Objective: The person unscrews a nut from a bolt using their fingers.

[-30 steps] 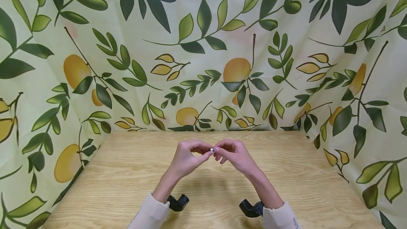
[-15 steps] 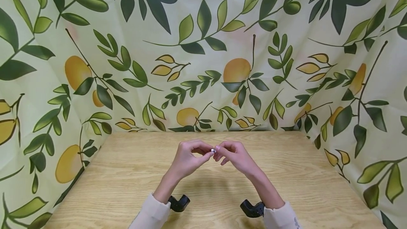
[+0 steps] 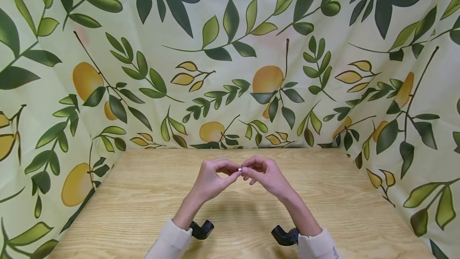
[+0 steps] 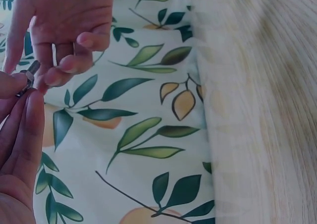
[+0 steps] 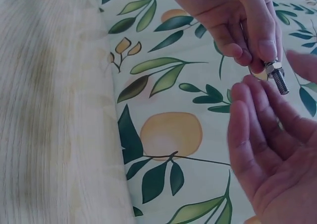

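My left hand (image 3: 212, 177) pinches a small metal bolt (image 5: 281, 83) between thumb and fingertips. A hex nut (image 5: 273, 69) sits on the bolt close to those fingertips, and the bare threaded end points towards my right hand (image 3: 266, 176). In the right wrist view, the right thumb and fingers lie on either side of the threaded end with a gap between them; whether a fingertip brushes the metal I cannot tell. The left wrist view shows the bolt (image 4: 33, 69) partly covered by the left fingers.
Both hands are raised over a wooden table (image 3: 151, 195). A cloth (image 3: 230, 75) with a leaf and fruit print hangs behind the table and along its sides. Black curved wrist mounts (image 3: 203, 230) stick out below both wrists.
My right fingers have shifted slightly at the bolt, moving a little and coming back up. The left hand keeps its pinch in nearly the same spot.
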A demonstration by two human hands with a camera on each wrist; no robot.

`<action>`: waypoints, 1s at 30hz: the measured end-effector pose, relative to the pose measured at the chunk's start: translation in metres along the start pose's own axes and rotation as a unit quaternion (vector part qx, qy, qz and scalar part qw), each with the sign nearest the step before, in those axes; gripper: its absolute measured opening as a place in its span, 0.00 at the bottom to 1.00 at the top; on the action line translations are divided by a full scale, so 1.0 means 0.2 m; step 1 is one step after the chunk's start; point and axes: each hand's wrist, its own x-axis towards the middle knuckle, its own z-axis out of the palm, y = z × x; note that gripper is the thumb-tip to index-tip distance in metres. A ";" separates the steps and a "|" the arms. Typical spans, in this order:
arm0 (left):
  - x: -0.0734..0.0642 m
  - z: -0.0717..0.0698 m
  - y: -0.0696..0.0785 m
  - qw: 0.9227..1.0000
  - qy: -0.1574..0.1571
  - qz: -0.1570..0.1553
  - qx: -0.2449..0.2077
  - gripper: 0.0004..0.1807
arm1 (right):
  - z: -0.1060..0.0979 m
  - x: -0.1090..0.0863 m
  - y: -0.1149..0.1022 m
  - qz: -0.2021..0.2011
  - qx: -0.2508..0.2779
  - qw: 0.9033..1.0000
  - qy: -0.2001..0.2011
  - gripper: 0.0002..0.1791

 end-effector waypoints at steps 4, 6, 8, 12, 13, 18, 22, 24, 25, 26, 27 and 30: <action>0.00 0.00 -0.01 1.000 0.001 0.003 0.000 0.04 | 0.00 0.01 0.01 0.007 -0.004 1.000 -0.017 0.15; -0.01 0.00 -0.01 1.000 0.002 0.008 0.001 0.04 | 0.00 0.01 0.01 0.005 -0.001 1.000 -0.021 0.15; -0.01 0.01 -0.01 1.000 0.002 0.013 0.003 0.04 | 0.00 0.01 0.00 0.001 0.001 1.000 -0.015 0.13; -0.01 0.01 -0.02 1.000 -0.001 0.014 0.002 0.04 | 0.00 0.00 -0.01 -0.011 -0.001 1.000 0.003 0.11; 0.00 0.01 -0.02 1.000 -0.001 0.014 0.001 0.05 | 0.00 0.00 -0.01 -0.015 -0.001 1.000 0.006 0.11; 0.00 0.01 -0.01 1.000 0.003 0.011 0.000 0.05 | 0.00 0.00 -0.01 -0.018 -0.006 1.000 0.012 0.12; -0.01 0.00 -0.01 1.000 0.008 0.013 0.000 0.05 | 0.01 0.00 0.00 -0.008 -0.005 1.000 0.000 0.12; -0.01 0.00 -0.01 1.000 0.009 0.014 0.001 0.05 | 0.01 0.00 0.00 -0.004 -0.001 1.000 -0.006 0.13; -0.01 0.00 -0.01 1.000 0.009 0.014 0.001 0.05 | 0.01 0.00 0.00 -0.004 0.000 1.000 -0.007 0.14; -0.01 0.00 -0.01 1.000 0.009 0.013 0.000 0.04 | 0.02 0.00 -0.01 -0.004 0.000 1.000 -0.006 0.13; -0.01 0.00 -0.01 1.000 0.008 0.013 0.000 0.04 | 0.02 0.00 -0.01 -0.006 -0.001 1.000 -0.003 0.13; 0.00 0.00 -0.01 1.000 0.005 0.010 0.001 0.04 | 0.01 0.00 -0.01 -0.011 -0.002 1.000 0.007 0.11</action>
